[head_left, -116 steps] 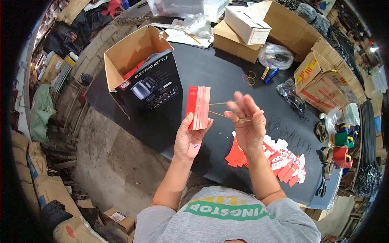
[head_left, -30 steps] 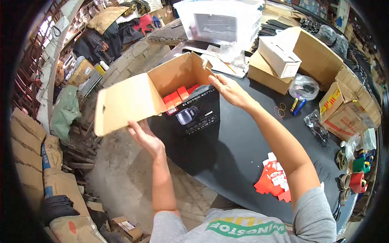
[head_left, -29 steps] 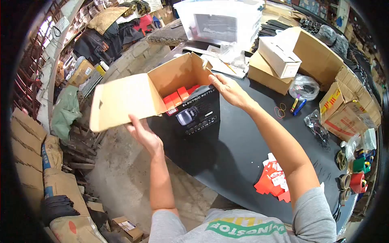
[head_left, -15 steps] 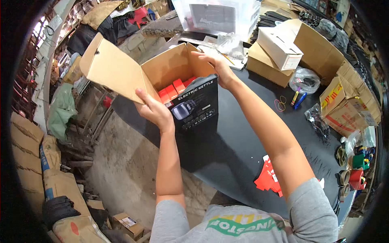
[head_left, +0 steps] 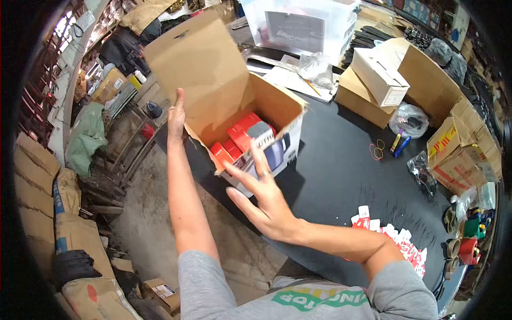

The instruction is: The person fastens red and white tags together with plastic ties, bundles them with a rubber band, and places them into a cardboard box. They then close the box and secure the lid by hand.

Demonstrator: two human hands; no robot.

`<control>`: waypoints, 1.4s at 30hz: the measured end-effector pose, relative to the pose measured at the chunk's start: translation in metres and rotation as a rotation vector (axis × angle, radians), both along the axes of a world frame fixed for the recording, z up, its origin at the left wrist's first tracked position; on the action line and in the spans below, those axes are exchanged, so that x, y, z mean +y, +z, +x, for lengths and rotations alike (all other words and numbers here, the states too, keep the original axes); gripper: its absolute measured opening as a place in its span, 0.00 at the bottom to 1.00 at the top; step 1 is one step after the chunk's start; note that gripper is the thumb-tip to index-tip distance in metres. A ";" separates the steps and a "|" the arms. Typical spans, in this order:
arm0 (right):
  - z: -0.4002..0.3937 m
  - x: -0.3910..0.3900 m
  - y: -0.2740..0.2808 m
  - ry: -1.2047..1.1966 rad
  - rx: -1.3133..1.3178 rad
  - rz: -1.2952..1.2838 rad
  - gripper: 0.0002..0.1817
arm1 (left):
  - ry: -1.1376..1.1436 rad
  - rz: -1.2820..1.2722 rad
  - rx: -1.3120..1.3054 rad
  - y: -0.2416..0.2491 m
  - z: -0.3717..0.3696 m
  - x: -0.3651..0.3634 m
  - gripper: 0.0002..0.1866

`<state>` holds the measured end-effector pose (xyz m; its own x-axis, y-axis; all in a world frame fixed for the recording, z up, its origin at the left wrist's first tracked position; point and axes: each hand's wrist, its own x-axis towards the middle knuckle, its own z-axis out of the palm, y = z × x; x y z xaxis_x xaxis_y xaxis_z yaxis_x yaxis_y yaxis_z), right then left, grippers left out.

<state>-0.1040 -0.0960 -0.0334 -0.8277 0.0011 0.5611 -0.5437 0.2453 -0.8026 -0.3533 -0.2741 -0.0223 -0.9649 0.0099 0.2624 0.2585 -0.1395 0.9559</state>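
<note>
An open kettle carton (head_left: 280, 96) stands at the far left part of the black table, its large top flap (head_left: 194, 50) raised at the back. Several small red boxes (head_left: 245, 128) lie inside, low in the carton. My left hand (head_left: 176, 121) is at the carton's left side, thumb pointing up and the other fingers partly hidden, gripping it by the edge. In front of the near printed wall is my right hand (head_left: 269, 205), open with fingers spread and slightly blurred, overlapping the wall in this view. Its grip is free of any object.
Red-and-white printed cards (head_left: 392, 234) lie by my right forearm. A white box (head_left: 380, 77) rests on a brown carton (head_left: 362, 101) at the back right. Rubber bands (head_left: 377, 150), a blue marker-like tool (head_left: 401, 146) and a clear plastic tub (head_left: 298, 26) are also on the table (head_left: 330, 165).
The carton has turned, bringing a different printed wall round and its flap upright at the back. My right hand has left the far rim and come to the near side; more cards show.
</note>
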 end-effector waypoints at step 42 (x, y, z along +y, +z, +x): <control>-0.103 0.130 0.018 0.027 -0.125 -0.158 0.17 | 0.024 -0.058 0.490 0.022 0.059 0.015 0.39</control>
<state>-0.2074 0.0341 -0.0153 -0.8917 0.0581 0.4489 -0.4424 0.0979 -0.8914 -0.2938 -0.2587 -0.0003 -0.7283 0.0174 0.6851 0.6820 -0.0786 0.7271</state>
